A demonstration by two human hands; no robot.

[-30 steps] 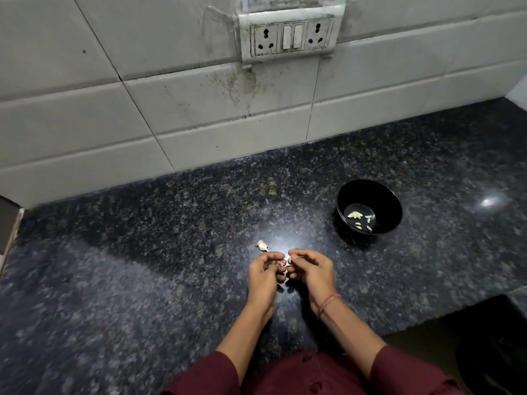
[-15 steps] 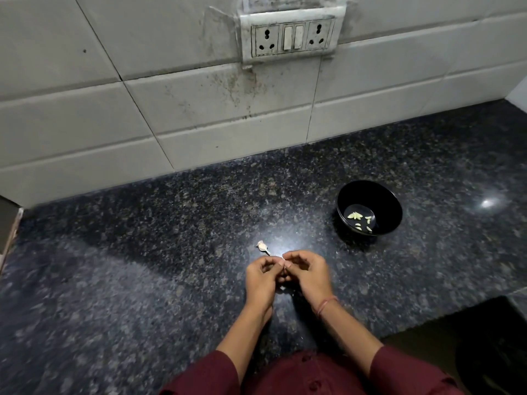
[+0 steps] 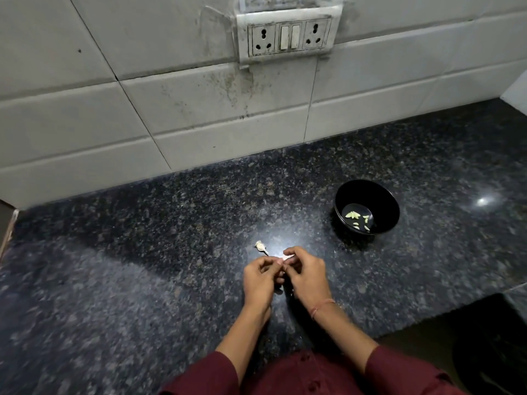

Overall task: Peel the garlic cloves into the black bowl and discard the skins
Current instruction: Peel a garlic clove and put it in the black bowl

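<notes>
From my feed I take the black bowl (image 3: pixel 385 220) as my marker. It stands upright on the dark speckled desk (image 3: pixel 142 252), and a few peeled cloves (image 3: pixel 358 219) lie on its bottom, pale yellow-green against the black.

Both hands are left of the bowl and nearer to me than it, well apart from its rim. The left hand (image 3: pixel 261 280) and the right hand (image 3: pixel 306 276) meet fingertip to fingertip just above the desk. Their fingers are curled in, and together they pinch one garlic clove (image 3: pixel 287 257). I see only a pale, pinkish sliver of it poking out between the fingertips; the rest is hidden by the fingers. I cannot tell how much skin is on it.

A loose clove (image 3: pixel 261 246) with its skin and a thin tail lies on the desk, left of the bowl and just beyond the left hand, not touching it.

The right wrist carries a red thread (image 3: pixel 320 306). Maroon sleeves (image 3: pixel 399 369) cover the arms at the near edge of my view.

Behind the bowl rises a grey tiled wall (image 3: pixel 85 109), stained in places. A socket panel (image 3: pixel 288 35) is set in it, up and left of the bowl.
</notes>
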